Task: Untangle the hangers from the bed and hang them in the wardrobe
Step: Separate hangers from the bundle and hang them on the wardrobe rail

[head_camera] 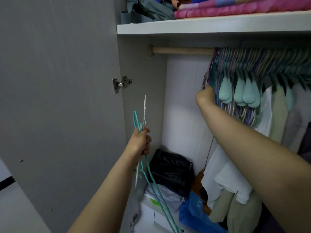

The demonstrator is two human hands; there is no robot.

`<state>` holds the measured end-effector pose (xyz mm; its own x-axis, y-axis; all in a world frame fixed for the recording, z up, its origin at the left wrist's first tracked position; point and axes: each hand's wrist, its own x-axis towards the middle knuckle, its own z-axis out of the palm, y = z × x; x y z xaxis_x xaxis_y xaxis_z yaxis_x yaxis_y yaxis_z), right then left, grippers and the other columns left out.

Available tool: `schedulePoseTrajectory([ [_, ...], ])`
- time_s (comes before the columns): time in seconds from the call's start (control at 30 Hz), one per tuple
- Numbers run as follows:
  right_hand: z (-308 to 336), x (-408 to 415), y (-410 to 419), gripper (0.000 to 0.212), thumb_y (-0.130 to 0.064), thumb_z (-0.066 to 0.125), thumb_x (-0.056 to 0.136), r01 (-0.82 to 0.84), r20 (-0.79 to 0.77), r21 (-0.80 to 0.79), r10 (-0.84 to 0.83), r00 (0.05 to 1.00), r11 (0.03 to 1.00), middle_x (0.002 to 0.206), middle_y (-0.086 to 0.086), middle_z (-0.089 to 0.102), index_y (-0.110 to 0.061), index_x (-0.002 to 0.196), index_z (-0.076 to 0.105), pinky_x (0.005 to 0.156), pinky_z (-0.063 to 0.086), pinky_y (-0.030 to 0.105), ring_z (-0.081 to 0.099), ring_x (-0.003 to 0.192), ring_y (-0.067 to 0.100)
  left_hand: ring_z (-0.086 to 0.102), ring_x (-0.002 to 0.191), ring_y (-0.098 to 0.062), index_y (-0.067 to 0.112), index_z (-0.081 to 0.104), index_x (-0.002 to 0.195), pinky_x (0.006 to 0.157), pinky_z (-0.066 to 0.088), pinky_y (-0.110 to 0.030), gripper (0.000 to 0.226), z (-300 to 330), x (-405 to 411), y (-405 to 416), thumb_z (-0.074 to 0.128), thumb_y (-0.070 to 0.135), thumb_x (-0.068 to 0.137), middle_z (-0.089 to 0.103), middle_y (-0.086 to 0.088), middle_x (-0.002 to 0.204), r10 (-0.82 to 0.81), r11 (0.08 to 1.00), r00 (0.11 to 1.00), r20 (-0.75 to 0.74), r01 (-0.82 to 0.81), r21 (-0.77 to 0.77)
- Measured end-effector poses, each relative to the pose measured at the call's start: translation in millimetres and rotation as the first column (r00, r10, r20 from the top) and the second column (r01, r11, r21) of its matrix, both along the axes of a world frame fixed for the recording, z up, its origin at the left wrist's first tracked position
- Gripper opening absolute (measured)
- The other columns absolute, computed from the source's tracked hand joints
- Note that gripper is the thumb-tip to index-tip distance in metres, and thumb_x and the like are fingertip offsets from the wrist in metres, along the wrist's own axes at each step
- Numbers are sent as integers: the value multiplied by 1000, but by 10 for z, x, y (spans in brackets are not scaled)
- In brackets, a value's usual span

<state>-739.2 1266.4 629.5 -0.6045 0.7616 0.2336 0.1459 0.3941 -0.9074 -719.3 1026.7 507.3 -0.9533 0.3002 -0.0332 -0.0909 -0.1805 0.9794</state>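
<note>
Gripping two hangers (152,185), teal and white, the left hand (140,141) is curling its fingers round their necks. The right hand (204,96) is pressing against hangers bunched on the rail (181,50); its finger state cannot be told.

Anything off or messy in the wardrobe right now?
The hangers are all crammed at the right of the rod, leaving its left bare. Clothes and bags lie heaped untidily on the wardrobe floor. Nothing looks damaged.
</note>
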Motion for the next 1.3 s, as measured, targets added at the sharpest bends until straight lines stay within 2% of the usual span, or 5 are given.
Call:
schedulePoseTrajectory([
  [0.27,-1173,554,-637,66,6,41,79,-82,-91,680,195,977,728,142,11,39,-13,142,38,108,27,40,36,130,30,26,30,-12,12,49,88,37,37,-19,33,-241,70,-332,29,31,106,25,3,41,-88,995,996,-20,87,-40],
  [0.57,-1791,285,-457,72,-71,50,80,-587,619,486,219,754,648,159,-3,5,-45,143,28,115,9,44,3,145,24,20,30,-8,6,53,82,39,35,-20,41,-439,40,-1065,30,33,101,20,5,40,-511,858,860,-14,509,-72],
  [0.97,-2072,507,-692,89,-71,59,72,-568,294,222,501,814,793,156,-2,3,-62,139,0,110,22,30,21,135,11,10,31,-9,15,57,63,35,20,-10,51,-811,-114,-1472,27,39,96,12,4,42,-753,658,605,260,684,315],
  [1.07,-2100,446,-714,67,-68,57,75,-620,404,284,496,769,731,155,1,7,-47,135,37,110,17,26,15,135,7,10,31,-8,15,58,62,34,18,-9,51,-862,-110,-1413,27,40,95,13,4,42,-776,630,564,283,716,299],
  [1.3,-1914,471,-518,58,-78,55,65,-577,557,247,373,742,779,68,-2,47,-22,55,43,68,41,31,51,72,18,51,58,-9,18,64,89,53,40,-20,44,-926,-281,-1215,28,38,104,56,2,72,-258,929,946,197,299,-219],
])
